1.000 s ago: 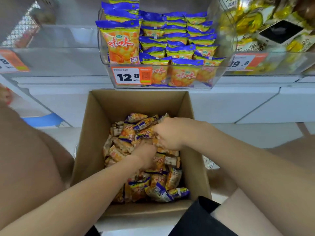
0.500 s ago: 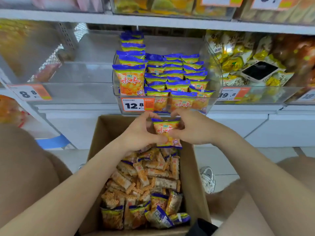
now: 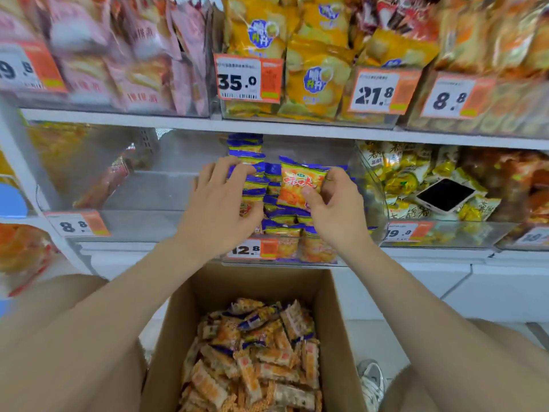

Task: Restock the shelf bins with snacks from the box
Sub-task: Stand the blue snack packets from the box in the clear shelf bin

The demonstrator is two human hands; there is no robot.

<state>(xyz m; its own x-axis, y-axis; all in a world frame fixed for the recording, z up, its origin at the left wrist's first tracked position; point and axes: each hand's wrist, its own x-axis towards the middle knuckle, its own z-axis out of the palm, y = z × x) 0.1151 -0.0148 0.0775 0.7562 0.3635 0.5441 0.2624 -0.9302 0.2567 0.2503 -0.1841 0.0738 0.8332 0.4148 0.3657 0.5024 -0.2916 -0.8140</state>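
While the cardboard box [image 3: 337,337] of loose snacks [image 3: 261,352] sat open below, the left hand [image 3: 219,206] rested with fingers spread and relaxed on the stacked packets [image 3: 282,217] in the clear bin [image 3: 370,197], and the right hand [image 3: 337,211] pinched one orange packet [image 3: 298,184] upright above those rows.

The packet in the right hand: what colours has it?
The packet is orange-yellow with blue ends and red characters; head view.

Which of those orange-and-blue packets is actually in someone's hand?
The packet pinched by the right hand, held up face-on; the other packets stand filed in the clear bin.
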